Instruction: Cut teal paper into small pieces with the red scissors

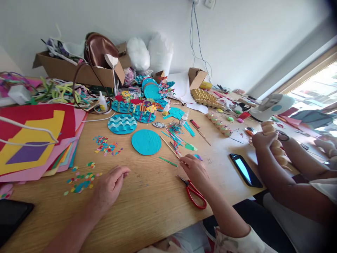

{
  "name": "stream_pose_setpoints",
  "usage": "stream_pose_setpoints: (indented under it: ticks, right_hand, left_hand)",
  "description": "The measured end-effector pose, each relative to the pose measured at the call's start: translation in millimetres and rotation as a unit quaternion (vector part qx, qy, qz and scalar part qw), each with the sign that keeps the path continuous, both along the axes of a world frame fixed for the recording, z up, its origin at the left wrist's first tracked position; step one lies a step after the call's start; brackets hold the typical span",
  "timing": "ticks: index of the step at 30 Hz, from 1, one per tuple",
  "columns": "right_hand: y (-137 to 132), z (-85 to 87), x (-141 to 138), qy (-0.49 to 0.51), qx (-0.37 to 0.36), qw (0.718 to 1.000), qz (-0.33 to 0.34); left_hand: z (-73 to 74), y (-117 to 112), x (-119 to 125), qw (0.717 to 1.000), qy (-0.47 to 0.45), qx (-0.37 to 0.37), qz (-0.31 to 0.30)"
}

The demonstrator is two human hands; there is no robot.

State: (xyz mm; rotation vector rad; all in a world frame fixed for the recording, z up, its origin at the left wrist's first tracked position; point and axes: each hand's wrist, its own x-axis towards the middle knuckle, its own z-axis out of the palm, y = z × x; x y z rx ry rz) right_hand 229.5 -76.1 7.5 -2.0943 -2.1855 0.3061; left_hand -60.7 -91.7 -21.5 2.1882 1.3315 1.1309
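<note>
My right hand (pixel 195 170) is closed on the near end of a thin wooden stick (pixel 170 147), which slants away over the table. Red-handled scissors (pixel 194 193) lie just below that hand, and a green paper strip (pixel 167 161) is to its left. My left hand (pixel 112 182) rests on the wood with its fingers curled together; nothing shows in them. Between and beyond both hands lies a flat blue disc (pixel 146 142). Behind it, another blue disc (pixel 122 124) carries wavy paper strips. Small triangular paper scraps (pixel 106 144) and round confetti (pixel 83 181) lie near my left hand.
Coloured sheets (pixel 31 140) are stacked at left. Glue bottles (pixel 183 118), paper fish decorations (pixel 149 108) and a cardboard box (pixel 76 72) stand farther back. On the right lies a phone (pixel 245 170), near a co-worker's hand (pixel 264 140) holding a tan, bumpy piece.
</note>
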Motion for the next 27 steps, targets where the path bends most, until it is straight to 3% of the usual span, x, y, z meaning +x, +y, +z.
stream_pose_setpoints:
  ticks: [12, 27]
  right_hand:
    - [30.4, -18.0, 10.9, -0.072, -0.057, 0.992, 0.090]
    - [27.1, -19.0, 5.0, -0.131, -0.064, 0.986, 0.077]
  left_hand:
    - [-11.5, 1.7, -1.7, 1.000, -0.006, -0.006, 0.002]
    - [-3.7, 1.3, 1.2, 0.999, -0.002, -0.033, 0.003]
